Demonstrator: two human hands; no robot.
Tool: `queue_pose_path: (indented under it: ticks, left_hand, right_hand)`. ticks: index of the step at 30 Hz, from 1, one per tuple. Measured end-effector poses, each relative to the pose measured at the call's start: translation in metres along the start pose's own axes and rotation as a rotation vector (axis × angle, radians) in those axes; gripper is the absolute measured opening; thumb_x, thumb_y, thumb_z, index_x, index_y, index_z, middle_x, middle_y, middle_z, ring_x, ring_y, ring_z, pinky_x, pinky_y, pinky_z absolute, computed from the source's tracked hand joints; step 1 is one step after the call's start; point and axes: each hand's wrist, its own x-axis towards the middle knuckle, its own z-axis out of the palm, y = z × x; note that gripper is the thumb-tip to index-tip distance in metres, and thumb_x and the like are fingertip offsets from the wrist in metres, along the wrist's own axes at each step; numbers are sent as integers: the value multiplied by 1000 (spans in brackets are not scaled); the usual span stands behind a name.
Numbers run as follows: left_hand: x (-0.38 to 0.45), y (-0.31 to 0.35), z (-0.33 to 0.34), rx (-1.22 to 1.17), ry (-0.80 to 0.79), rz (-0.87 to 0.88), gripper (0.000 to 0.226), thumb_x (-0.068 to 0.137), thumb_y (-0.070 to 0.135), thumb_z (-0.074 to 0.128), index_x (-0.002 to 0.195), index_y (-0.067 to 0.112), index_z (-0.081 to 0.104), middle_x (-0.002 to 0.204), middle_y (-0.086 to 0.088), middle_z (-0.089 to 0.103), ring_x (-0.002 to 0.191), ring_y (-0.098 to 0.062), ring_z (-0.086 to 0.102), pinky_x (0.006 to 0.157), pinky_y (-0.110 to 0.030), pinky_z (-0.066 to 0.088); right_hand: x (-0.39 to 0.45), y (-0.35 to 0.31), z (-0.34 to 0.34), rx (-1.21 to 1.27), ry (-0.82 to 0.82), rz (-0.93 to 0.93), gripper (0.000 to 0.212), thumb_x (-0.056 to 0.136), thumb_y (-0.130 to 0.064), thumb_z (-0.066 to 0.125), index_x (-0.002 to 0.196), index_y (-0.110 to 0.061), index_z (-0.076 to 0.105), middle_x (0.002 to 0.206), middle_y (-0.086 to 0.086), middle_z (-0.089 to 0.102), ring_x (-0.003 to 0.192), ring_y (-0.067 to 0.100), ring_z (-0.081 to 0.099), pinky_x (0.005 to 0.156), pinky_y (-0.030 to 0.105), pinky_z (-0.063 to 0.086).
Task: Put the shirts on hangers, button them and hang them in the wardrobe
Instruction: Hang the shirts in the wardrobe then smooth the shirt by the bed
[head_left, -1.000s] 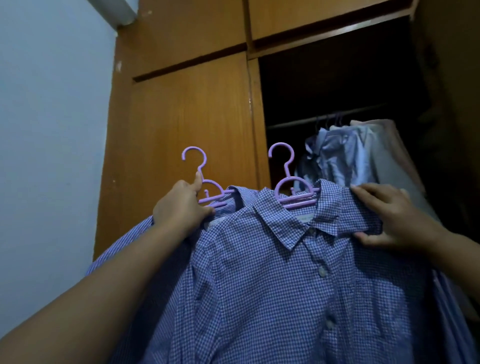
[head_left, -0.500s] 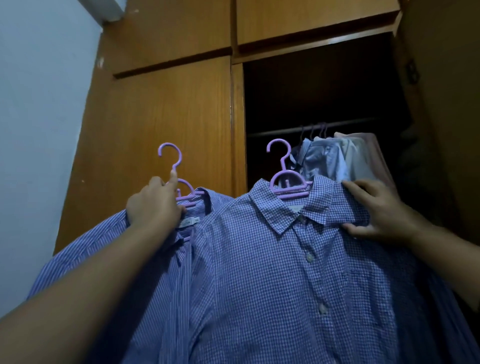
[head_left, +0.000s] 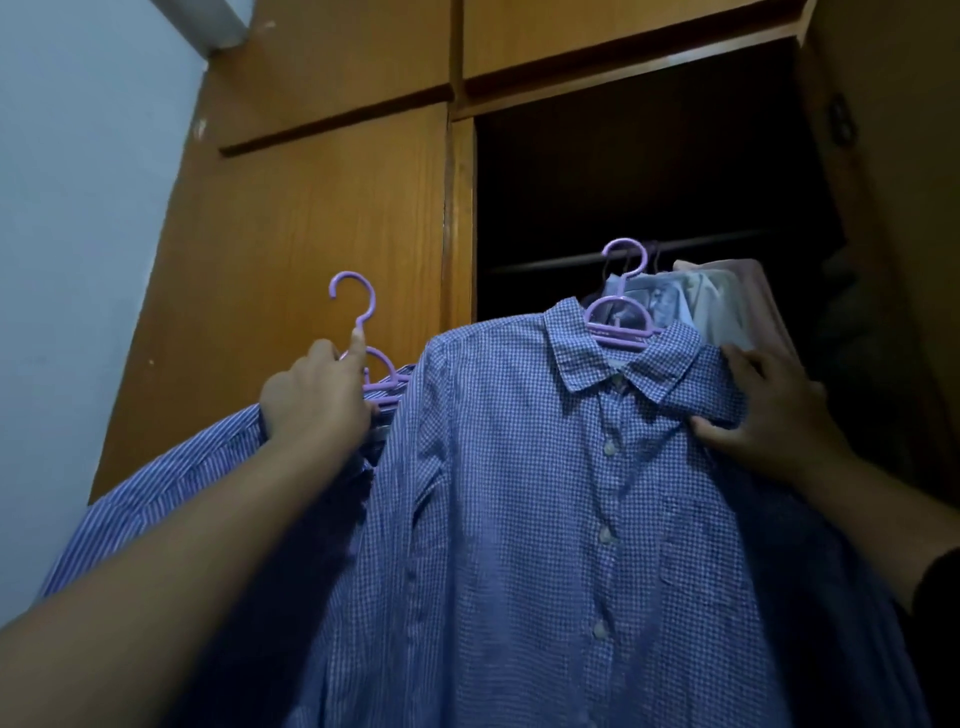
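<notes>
The left hand (head_left: 311, 402) closes its grip round the neck of a lilac plastic hanger (head_left: 358, 332), index finger laid up along the hook stem; this hanger carries a blue-and-white striped cotton shirt (head_left: 171, 483) that drapes down to the left of the open wooden wardrobe (head_left: 332, 218). The right hand (head_left: 769, 415) pinches the shoulder of a blue gingham button-front shirt (head_left: 545, 519), thumb below and fingers above the cloth, just right of its collar. That shirt is buttoned down the front and sits on a second lilac plastic hanger (head_left: 621, 317), whose hook reaches level with the dark metal rail (head_left: 571, 260) inside the wardrobe; whether it touches the rail I cannot tell. Behind the gingham collar, pale blue and pinkish shirts already hanging (head_left: 717, 296) crowd the rail's right part. The wardrobe's closed left door stands directly behind the striped shirt's hanger, with a pale wall (head_left: 78, 208) further left
</notes>
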Motion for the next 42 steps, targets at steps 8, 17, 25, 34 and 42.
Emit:
queue_pose_path:
  ticks: [8, 17, 25, 34, 42]
  left_hand:
    - [9, 23, 2, 49, 42, 12, 77, 92, 45, 57, 152, 30, 10, 117, -5, 48, 100, -23, 53, 65, -32, 40]
    - [23, 45, 8, 83, 49, 58, 76, 92, 46, 55, 152, 31, 12, 119, -6, 46, 107, -25, 53, 65, -31, 34]
    - [40, 63, 34, 44, 32, 123, 78, 89, 50, 57, 151, 33, 13, 117, -3, 46, 104, -24, 54, 63, -30, 37]
    - [78, 65, 57, -40, 43, 221, 82, 87, 57, 56, 152, 34, 12, 116, -1, 43, 103, -24, 52, 65, -30, 44]
    - [102, 60, 66, -145, 15, 263, 83, 78, 62, 63, 148, 37, 25, 120, 4, 39, 105, -21, 52, 74, -33, 48]
  right_hand:
    - [11, -2, 28, -30, -52, 249, 96, 72, -63, 62, 145, -15, 22, 141, 18, 35, 128, 37, 33, 102, 49, 31]
    - [45, -18, 46, -217, -36, 189, 92, 69, -59, 70, 137, -11, 32, 131, 15, 44, 117, 32, 41, 93, 42, 35]
    - [91, -30, 61, -551, -15, -11, 62, 83, -35, 58, 135, -12, 34, 125, 8, 47, 115, 26, 44, 89, 36, 36]
    - [138, -49, 92, -568, 17, -68, 74, 82, -45, 60, 140, -9, 30, 135, 11, 42, 124, 29, 39, 100, 44, 33]
    - [170, -51, 129, -605, 7, -49, 65, 84, -47, 57, 132, -6, 42, 130, 11, 51, 119, 28, 44, 98, 42, 34]
